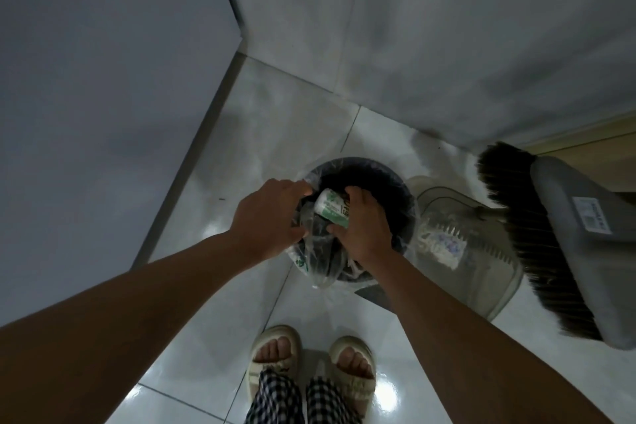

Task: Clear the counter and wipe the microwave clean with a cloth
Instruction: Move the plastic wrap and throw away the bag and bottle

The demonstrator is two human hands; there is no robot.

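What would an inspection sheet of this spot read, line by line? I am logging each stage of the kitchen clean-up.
Surface: glossy white tiled floor, reflecting light.
Job's things: white and green cylindrical container over the round dark bin; clear plastic bag lining the bin.
Clutter: grey translucent dustpan and grey broom with dark bristles to the right of the bin.
Hands: left hand grips the bag's edge; right hand holds the container.
Cables: nothing seen.
Surroundings: grey panel at left, white tiled wall behind; the person's feet in pale slippers.
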